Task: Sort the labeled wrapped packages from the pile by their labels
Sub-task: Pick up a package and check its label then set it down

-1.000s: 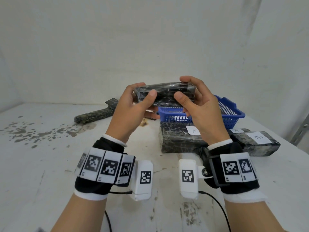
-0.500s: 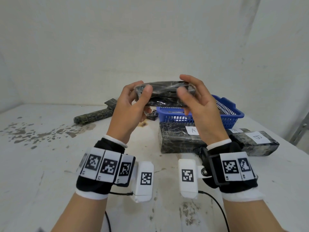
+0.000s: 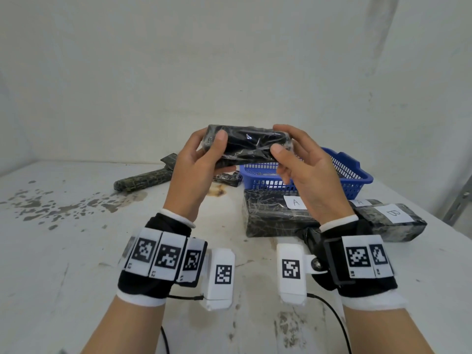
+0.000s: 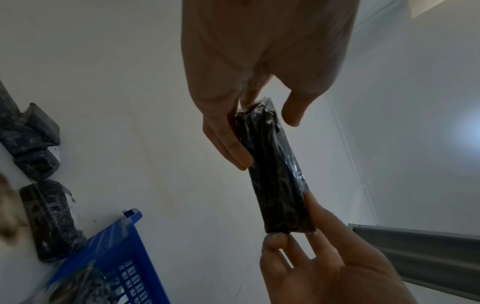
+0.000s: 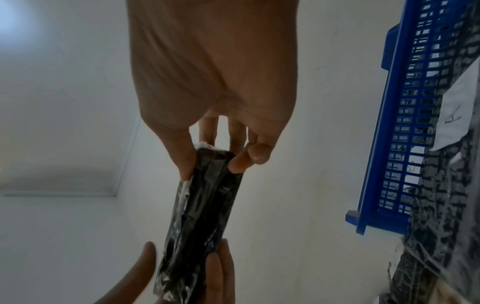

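Both hands hold one black film-wrapped package (image 3: 245, 146) up in the air above the table. My left hand (image 3: 201, 162) grips its left end with the thumb on the near face. My right hand (image 3: 298, 162) grips the right end the same way. No label shows on the faces I can see. The same package (image 4: 275, 174) appears in the left wrist view, and as a dark bar (image 5: 200, 216) in the right wrist view. On the table lie a package labeled A (image 3: 270, 213) and a package labeled B (image 3: 393, 218).
A blue plastic basket (image 3: 352, 175) stands behind the labeled packages at the right. A long wrapped package (image 3: 143, 178) lies at the back left, and a small one (image 3: 227, 178) sits beside the basket. The white table (image 3: 63, 251) carries dark stains on the left.
The held package has been rolled between the fingers, and a different, darker face now points toward me. Both hands stay at about the same height.
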